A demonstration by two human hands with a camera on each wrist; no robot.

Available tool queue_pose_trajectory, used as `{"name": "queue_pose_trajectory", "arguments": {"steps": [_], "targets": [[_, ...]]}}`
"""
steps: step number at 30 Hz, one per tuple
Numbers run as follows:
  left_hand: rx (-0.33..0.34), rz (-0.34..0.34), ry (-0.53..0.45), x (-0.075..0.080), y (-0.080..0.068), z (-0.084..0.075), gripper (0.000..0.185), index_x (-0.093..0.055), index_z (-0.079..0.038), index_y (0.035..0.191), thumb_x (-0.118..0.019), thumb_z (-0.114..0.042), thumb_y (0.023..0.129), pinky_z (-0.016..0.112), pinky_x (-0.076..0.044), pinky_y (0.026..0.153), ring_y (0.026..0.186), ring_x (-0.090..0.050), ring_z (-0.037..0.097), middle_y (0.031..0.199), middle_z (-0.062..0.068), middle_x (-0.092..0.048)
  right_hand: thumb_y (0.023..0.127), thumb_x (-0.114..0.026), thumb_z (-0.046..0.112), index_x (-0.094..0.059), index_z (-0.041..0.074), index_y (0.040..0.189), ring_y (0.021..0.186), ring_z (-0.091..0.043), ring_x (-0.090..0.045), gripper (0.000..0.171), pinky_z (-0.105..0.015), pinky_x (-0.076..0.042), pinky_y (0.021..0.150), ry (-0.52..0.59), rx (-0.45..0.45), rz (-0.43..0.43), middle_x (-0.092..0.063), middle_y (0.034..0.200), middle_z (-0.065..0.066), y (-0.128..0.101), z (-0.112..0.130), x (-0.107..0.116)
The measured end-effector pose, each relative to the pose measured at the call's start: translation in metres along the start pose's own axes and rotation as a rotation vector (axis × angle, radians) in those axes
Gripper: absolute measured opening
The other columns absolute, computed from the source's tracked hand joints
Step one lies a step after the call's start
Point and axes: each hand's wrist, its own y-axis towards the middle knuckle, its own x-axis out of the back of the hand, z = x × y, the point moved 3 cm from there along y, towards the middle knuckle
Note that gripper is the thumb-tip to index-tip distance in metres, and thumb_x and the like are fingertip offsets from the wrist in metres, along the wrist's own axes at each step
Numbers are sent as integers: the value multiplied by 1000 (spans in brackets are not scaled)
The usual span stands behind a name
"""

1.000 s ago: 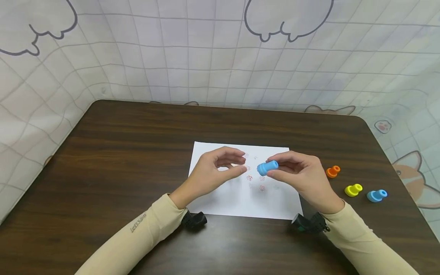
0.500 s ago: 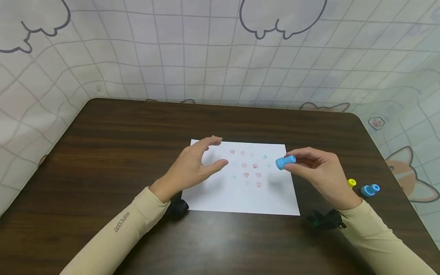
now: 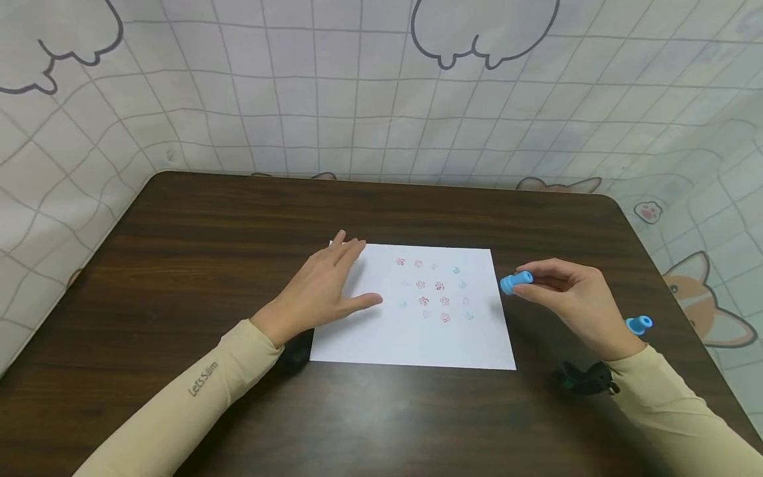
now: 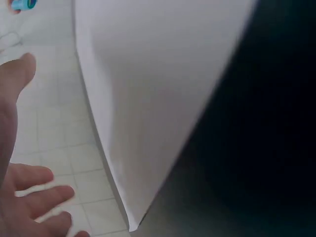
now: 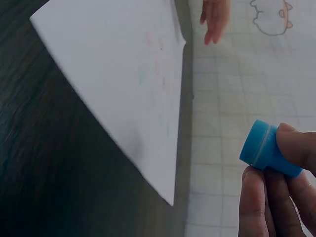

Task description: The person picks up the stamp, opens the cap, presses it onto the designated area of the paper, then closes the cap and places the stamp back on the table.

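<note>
Beside the stamped paper (image 3: 411, 331), right-hand fingers (image 3: 545, 286) pinch a blue stamp (image 3: 516, 281); left fingers (image 3: 348, 255) lie flat.

Left hand (image 3: 324, 291) flat, fingers spread; right hand (image 3: 575, 298) pinching.

The right hand (image 3: 575, 295) covers most of the small blue cylindrical plastic stamp (image 3: 516, 281), leaving only its end showing. Behind that hand, a second blue plastic stamp (image 3: 638, 324) is half hidden. The red and blue prints on the white paper sheet (image 3: 381, 338) are too small to read.
</note>
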Motion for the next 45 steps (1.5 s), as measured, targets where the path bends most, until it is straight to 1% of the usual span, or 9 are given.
{"name": "queue_pose_trajectory", "arguments": {"steps": [4,8,14,20,23,32,36,40,45], "targets": [[36,75,72,-3,-2,3,110,-26,-6,164,-65,-74,87,58,-22,132,164,-15,37,171,16,-30,91,-81,28,-72,11,124,98,4,-73,37,-11,-57,83,-65,-23,5,-74,112,20,-1,-10,6],[63,136,100,-3,-3,6,119,-18,-5,165,-62,-80,85,59,-15,133,165,-8,37,174,16,-19,91,-81,34,-73,15,123,96,4,-72,38,-12,-57,81,-105,-72,4,-74,110,23,-2,-16,13],[58,209,129,-3,-7,9,126,-16,-1,165,-65,-82,81,61,-14,132,164,-6,40,174,19,-14,91,-81,34,-73,14,123,93,8,-72,38,-12,-57,78,-146,-83,16,-72,106,27,-4,-25,22],[43,249,155,-1,-9,7,129,-17,2,164,-67,-82,79,62,-15,132,163,-7,42,174,22,-13,91,-81,34,-73,13,122,90,9,-71,38,-12,-58,76,-186,-87,19,-72,102,27,-6,-34,29],[45,271,163,0,-10,6,130,-18,3,163,-68,-82,78,61,-15,132,163,-8,41,174,22,-13,90,-82,37,-74,15,120,89,11,-71,38,-12,-58,75,-212,-110,18,-73,101,25,-8,-36,32],[48,349,188,-7,-9,10,132,-20,4,162,-69,-82,76,61,-16,132,162,-14,42,173,23,-15,88,-81,45,-76,23,112,86,14,-69,33,-13,-55,72,-349,-96,26,-80,105,5,-13,-38,38],[51,382,185,-8,-8,10,133,-18,5,162,-69,-83,76,58,-16,133,163,-14,40,173,24,-13,88,-82,45,-76,23,112,85,15,-68,33,-13,-54,72,-398,-89,41,-78,113,-4,-14,-41,40],[66,404,173,-8,-7,10,134,-15,5,163,-69,-83,76,57,-14,133,163,-12,39,174,23,-10,88,-83,43,-77,19,113,82,15,-66,35,-14,-54,71,-455,-84,69,-79,110,-7,-13,-41,42],[69,400,170,-10,-7,10,135,-15,5,163,-70,-82,76,57,-15,133,163,-13,38,174,23,-10,86,-85,36,-78,14,111,82,2,-73,33,-17,-55,72,-530,-46,86,-80,102,-5,-12,-39,41]]}}
